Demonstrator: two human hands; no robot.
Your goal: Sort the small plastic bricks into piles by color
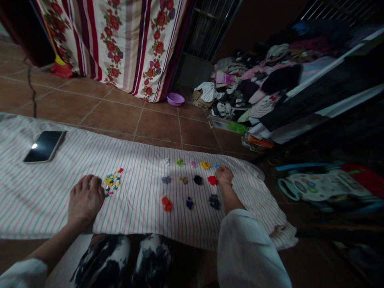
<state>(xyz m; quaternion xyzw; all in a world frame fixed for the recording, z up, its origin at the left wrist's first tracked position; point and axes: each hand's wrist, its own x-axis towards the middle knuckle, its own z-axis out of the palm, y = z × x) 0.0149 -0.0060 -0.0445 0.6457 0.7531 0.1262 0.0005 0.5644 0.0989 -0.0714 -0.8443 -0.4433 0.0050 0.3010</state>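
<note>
Palm down on the striped cloth [135, 216], my left hand [87, 197] rests with loosely bent fingers, just left of a mixed pile of small coloured plastic pieces [111, 182]. Out to the right, my right hand [224, 175] pinches at a small light-blue piece [217, 166] at the cloth surface. Single-colour heaps stand in rows beside it: yellow [205, 165], pink [193, 164], green [180, 163] and white [166, 162]. Closer to me are red [212, 180], black [197, 180], tan [183, 180], grey [166, 180], orange [167, 204], dark blue [189, 203] and blackish [214, 201] heaps.
A phone [45, 147] lies at the cloth's left end. Beyond it on the tiled floor are a red dustpan [62, 71], a floral curtain [126, 44] and a purple basin [175, 99]. Heaped clothes [255, 80] and a toy panel [324, 185] occupy the right.
</note>
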